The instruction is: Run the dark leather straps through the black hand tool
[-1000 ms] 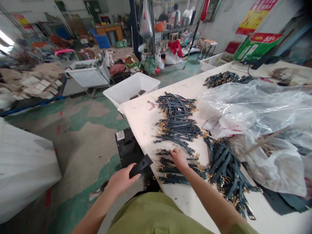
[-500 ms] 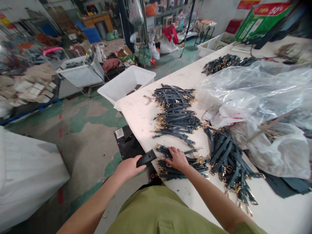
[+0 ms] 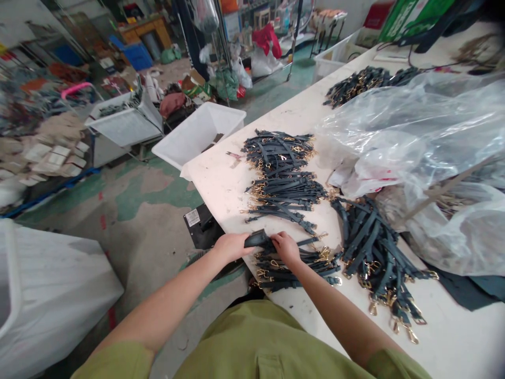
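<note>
My left hand (image 3: 232,246) is closed round a black oblong handheld tool (image 3: 256,238), whose exact kind I cannot make out. The tool's far end meets the fingertips of my right hand (image 3: 287,248) just over the table edge. My right fingers are pinched on a dark blue strap (image 3: 272,245), mostly hidden by the hand and tool. Below my right hand lies a row of dark straps with gold clasps (image 3: 300,271). Farther up the table are more straps in a bundle (image 3: 288,187), and a looser heap of straps (image 3: 371,247) lies to the right.
The white table (image 3: 221,184) runs from front right to back. Clear plastic sheeting (image 3: 414,137) covers its right side. Beyond the left edge stand a white tub (image 3: 197,131) and a large white bin (image 3: 59,284). A small tool (image 3: 233,156) lies near the far left edge.
My left hand has moved right and slightly up, bringing the black tool against my right fingertips. My right hand has gone from resting over the straps to a pinch. The view has shifted slightly.
</note>
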{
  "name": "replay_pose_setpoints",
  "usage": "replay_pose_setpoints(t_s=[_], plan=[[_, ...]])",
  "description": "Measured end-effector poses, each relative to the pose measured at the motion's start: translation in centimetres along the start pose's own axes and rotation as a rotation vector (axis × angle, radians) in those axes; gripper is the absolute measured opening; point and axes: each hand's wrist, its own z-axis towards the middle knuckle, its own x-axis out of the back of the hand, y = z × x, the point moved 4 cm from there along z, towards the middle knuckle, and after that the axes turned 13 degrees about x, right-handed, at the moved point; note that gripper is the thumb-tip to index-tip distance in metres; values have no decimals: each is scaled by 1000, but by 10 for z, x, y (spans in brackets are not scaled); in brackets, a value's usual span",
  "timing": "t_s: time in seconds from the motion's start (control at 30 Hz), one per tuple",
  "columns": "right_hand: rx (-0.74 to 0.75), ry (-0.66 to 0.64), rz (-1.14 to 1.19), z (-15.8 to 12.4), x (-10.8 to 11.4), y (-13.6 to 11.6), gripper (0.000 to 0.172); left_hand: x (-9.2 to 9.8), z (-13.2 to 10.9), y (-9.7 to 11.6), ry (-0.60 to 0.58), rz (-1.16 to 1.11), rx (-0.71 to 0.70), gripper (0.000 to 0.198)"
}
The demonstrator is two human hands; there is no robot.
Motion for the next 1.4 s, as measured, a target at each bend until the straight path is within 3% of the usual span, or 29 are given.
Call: replay_pose_setpoints(t_s=[0.33, 0.53, 0.6, 0.77, 0.9, 1.03, 1.23, 1.4], plan=[[9, -37, 37, 2, 5, 1, 25, 9, 16, 0, -69, -93, 58, 54], [2, -36, 56, 6, 4, 4, 23, 17, -14, -36, -74, -29, 131, 50], [-19, -59, 59, 9, 2, 6, 21, 18, -24, -39, -82, 17, 115, 50], [-86, -55, 61, 15, 1, 7, 19, 19, -30, -12, -35, 102, 20, 48], [-94, -23, 46, 15, 1, 7, 22, 23, -11, 20, 20, 134, -28, 47], [-77, -41, 47, 13, 0, 9, 24, 26, 13, 44, 2, 167, -48, 45], [-80, 49, 66, 11, 2, 10, 27, 26, 30, 54, -32, 223, -49, 45], [-72, 84, 94, 10, 1, 11, 24, 23, 35, 49, -35, 239, -24, 45]])
